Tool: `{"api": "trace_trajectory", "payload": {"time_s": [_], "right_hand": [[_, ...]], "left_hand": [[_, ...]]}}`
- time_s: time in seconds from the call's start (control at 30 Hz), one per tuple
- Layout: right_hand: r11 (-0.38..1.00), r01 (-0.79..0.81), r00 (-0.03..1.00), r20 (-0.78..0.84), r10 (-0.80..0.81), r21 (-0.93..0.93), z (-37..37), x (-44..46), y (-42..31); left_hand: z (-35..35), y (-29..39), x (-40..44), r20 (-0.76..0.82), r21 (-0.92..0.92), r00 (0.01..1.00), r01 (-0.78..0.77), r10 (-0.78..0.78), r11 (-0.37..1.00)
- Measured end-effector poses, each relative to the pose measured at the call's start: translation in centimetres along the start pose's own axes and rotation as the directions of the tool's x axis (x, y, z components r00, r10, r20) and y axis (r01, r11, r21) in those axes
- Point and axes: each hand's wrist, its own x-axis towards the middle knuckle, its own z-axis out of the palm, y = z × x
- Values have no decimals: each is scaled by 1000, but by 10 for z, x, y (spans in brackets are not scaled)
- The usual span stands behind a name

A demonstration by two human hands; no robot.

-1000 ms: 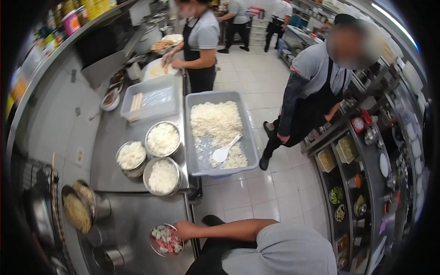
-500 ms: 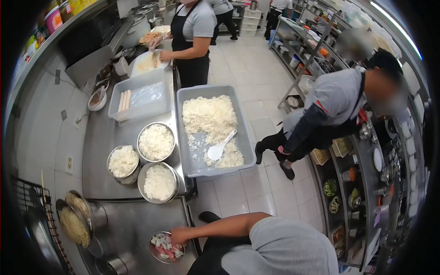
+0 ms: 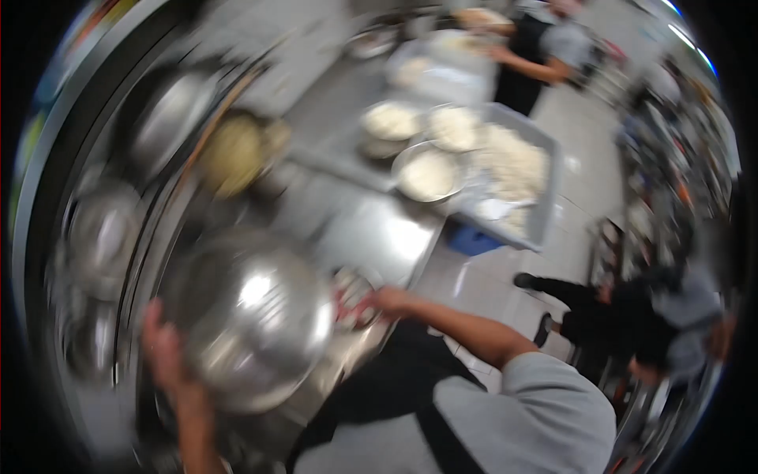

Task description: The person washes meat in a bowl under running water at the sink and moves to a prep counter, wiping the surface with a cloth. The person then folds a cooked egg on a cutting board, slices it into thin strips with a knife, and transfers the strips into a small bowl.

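The view is smeared by motion. My left hand (image 3: 167,351) is at the left edge of a large shiny steel bowl (image 3: 257,332), fingers pointing up along its side; blur hides whether they grip it. In my right hand (image 3: 387,301) is the rim of a small metal bowl (image 3: 355,278), fingers closed on its right side. Pink and greyish-white pieces (image 3: 357,306) lie in that small bowl, just right of the large one.
Several metal bowls of white rice (image 3: 427,175) stand on the steel counter (image 3: 347,225), beside a grey tub (image 3: 545,197) of rice. Yellowish noodles (image 3: 234,156) sit at the left. One co-worker (image 3: 537,59) stands at the far counter, another person (image 3: 655,316) at the right.
My view has swung left and down, bringing my left hand and the large steel bowl into sight. My right hand stays at the small bowl. The person at the right now appears lower in view.
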Motion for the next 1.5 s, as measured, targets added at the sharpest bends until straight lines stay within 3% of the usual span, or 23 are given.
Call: {"api": "trace_trajectory", "payload": {"time_s": [0.03, 0.1, 0.13, 0.17, 0.2, 0.27, 0.3, 0.37, 0.4, 0.5, 0.53, 0.6, 0.7, 0.87, 0.9, 0.93, 0.97, 1.07, 1.2, 1.27, 1.33, 1.4, 1.5], "right_hand": [[997, -67, 998, 14, 67, 32, -16, -2, -32], [905, -311, 949, 48, 311, 290, -49, 2, -86], [767, -426, 890, 69, 451, 479, -60, 8, -111], [593, -491, 812, 88, 577, 638, -72, 15, -136], [571, -394, 832, 16, 554, 721, -81, 27, -168], [554, -151, 887, -135, 441, 818, -94, 42, -253], [647, -81, 891, -236, 388, 759, -96, 45, -282], [856, 124, 861, -483, 159, 503, -79, 74, -315], [931, 306, 786, -605, -128, 200, -64, 87, -324], [974, 44, 835, -528, -157, -220, -23, 107, -377], [879, 258, 716, -531, -453, -401, -1, 128, -356], [850, 304, 811, -351, -468, -431, 30, 149, -346], [930, 198, 869, -384, -312, -309, 46, 167, -353], [967, 223, 775, -580, -251, -122, 35, 188, -312], [953, 142, 842, -540, 27, 268, 29, 185, -310], [789, 32, 877, -397, 272, 613, 23, 181, -308], [610, 3, 860, -313, 403, 792, 17, 176, -299], [265, -221, 788, 12, 616, 938, 5, 156, -238], [-10, -246, 702, 186, 687, 969, 15, 139, -152], [-169, -187, 811, 250, 529, 968, 22, 129, -124], [-246, -384, 855, 443, 269, 890, 22, 123, -135], [14, -575, 772, 536, 341, 818, 25, 121, -187], [378, -585, 808, 472, 353, 718, 37, 172, -242]], "left_hand": [[21, 41, -35, -8, -124, 964, 263, -266, 957], [27, -2, -112, 74, 120, 989, -137, 129, 983], [37, -33, -151, -38, 48, 999, -28, 30, 998], [50, -39, -186, -158, -193, 903, 370, -400, 909], [71, -91, -237, -118, -249, 833, 502, -541, 828], [62, -104, -292, -1, -596, 576, 656, -817, 463], [64, -88, -292, 152, -816, 397, 568, -905, 111], [62, -95, -289, 250, -853, 323, 520, -913, -49], [57, -97, -288, 298, -857, 290, 500, -909, -122], [49, -106, -283, 390, -854, 277, 466, -878, -232], [50, -112, -280, 396, -850, 296, 476, -869, -226], [58, -132, -279, 410, -836, 328, 508, -851, -207], [70, -159, -292, 466, -825, 273, 477, -841, -303], [85, -175, -328, 462, -812, 233, 500, -856, -302], [94, -186, -339, 459, -814, 244, 501, -854, -295], [98, -191, -345, 449, -825, 252, 485, -857, -290], [101, -196, -350, 438, -836, 259, 469, -861, -285], [106, -213, -370, 433, -847, 261, 445, -863, -291], [101, -230, -385, 425, -853, 323, 456, -845, -255], [97, -234, -393, 427, -851, 279, 446, -860, -278], [86, -238, -389, 381, -874, 279, 420, -881, -245], [74, -228, -389, 325, -896, 299, 401, -897, -191], [74, -235, -409, 335, -912, 190, 310, -923, -267]]}}
